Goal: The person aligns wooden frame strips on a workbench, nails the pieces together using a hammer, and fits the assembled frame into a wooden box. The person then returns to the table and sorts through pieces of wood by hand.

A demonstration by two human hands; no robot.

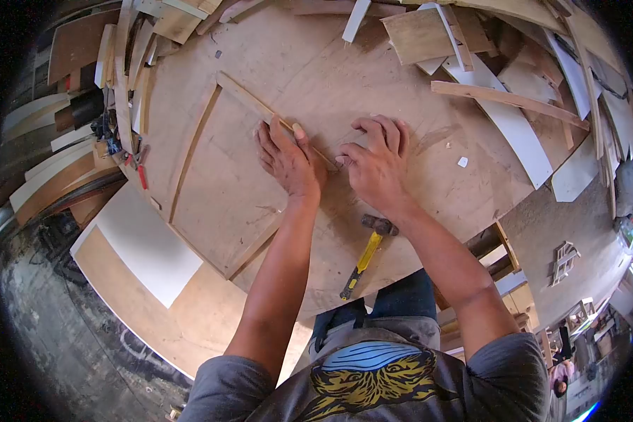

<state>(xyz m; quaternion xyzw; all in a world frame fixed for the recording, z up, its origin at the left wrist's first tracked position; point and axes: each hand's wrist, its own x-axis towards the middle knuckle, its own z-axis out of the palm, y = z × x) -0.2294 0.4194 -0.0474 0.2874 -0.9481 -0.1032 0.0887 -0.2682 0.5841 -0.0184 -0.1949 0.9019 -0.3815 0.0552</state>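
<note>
A frame of thin wooden strips (198, 141) lies flat on the large brown worktable (429, 190). My left hand (288, 160) grips its upper strip (250, 97), with the thumb along the wood and the fingers over the side. Close by, at the strip's right end, my right hand (378, 162) pinches with thumb and forefinger; whatever is between those fingertips is too small to make out. Its other fingers are curled. A hammer (362, 264) with a yellow and black handle rests below my right hand, its dark head partly beside my forearm.
Wood offcuts and white panel pieces (517, 137) are heaped at the upper right. More boards (123, 77) stack up at the left, near red-handled pliers (142, 176). A white-and-tan panel (148, 246) sits below the table's left edge. A small white chip (463, 162) lies on the table.
</note>
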